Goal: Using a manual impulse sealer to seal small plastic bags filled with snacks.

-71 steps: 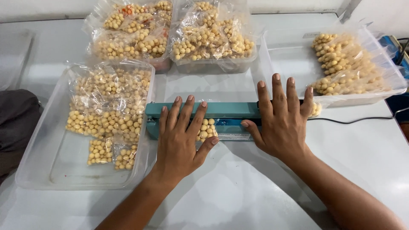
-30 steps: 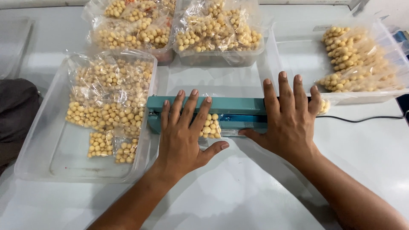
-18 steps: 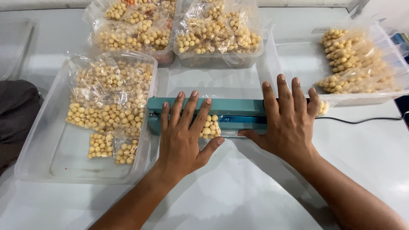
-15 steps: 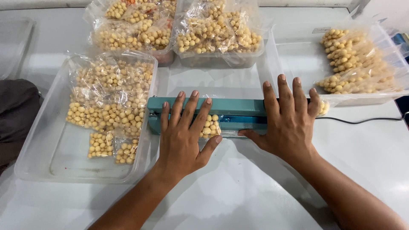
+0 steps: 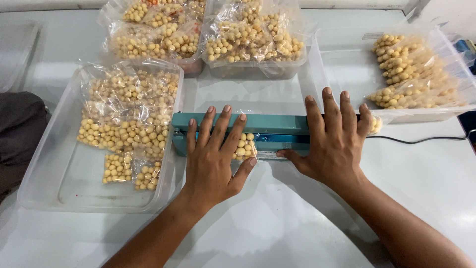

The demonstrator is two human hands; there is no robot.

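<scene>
- Two bare hands lie flat, palms down, on a teal heat sealer (image 5: 270,124) at centre of a white tabletop (image 5: 277,223).
- L hand (image 5: 214,156): fingers spread and straight, gripping nothing, pressing on the sealer's L half; fingertips reach its far edge at 12 o'clock.
- R hand (image 5: 333,144): also fully spread, nothing gripped, pressing the sealer's R half; thumb points to 9 o'clock along the near edge.
- Small clear bag of yellow round snacks (image 5: 244,145) sits in the sealer betw the two hands, partly under L hand's fingers, just at its 3 o'clock.
- Second small bag (image 5: 375,124) peeks out at 3 o'clock of R hand, by the sealer's R end.
- Black cable (image 5: 421,140) runs off from the sealer twd 3 o'clock across the table.
- Clear plastic tray (image 5: 47,173) at 9 o'clock of the sealer, touching its L end; holds packed snack bags (image 5: 129,119) piled at its far side, near part bare.
- 2 more tubs at 12 o'clock, heaped w/ bagged snacks: L one (image 5: 153,30), R one (image 5: 253,39), side by side.
- Another clear tray (image 5: 342,74) at 2 o'clock, bags (image 5: 411,74) stacked in its R part.
- Dark grey cloth-like thing (image 5: 20,139) at far 9 o'clock, at frame edge; can't tell what it is.
- Surface: smooth, glossy white, light glare near 4 o'clock. Room beyond table barely in view.
</scene>
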